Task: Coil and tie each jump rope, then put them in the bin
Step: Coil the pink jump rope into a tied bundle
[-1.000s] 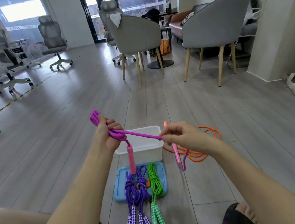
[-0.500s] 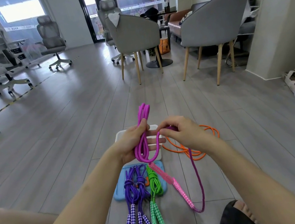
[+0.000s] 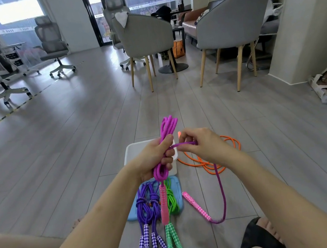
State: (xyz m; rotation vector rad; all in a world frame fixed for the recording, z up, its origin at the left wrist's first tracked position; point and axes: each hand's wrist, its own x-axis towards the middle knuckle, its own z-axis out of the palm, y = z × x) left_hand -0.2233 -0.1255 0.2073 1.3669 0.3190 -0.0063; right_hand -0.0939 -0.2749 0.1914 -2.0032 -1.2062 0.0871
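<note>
The white bin [image 3: 130,155] is seen on the floor, behind the magenta rope [image 3: 160,169], whose coil is gripped by the left hand [image 3: 152,159]. Its free strand is pinched by the right hand [image 3: 200,147]. Tying appears underway; wrapping around the coil is likely required next.

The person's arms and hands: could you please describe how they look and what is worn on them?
Both forearms are bare, with no sleeves in view. The left hand and right hand wear no gloves; no rings, watch or bracelets are visible.
</note>
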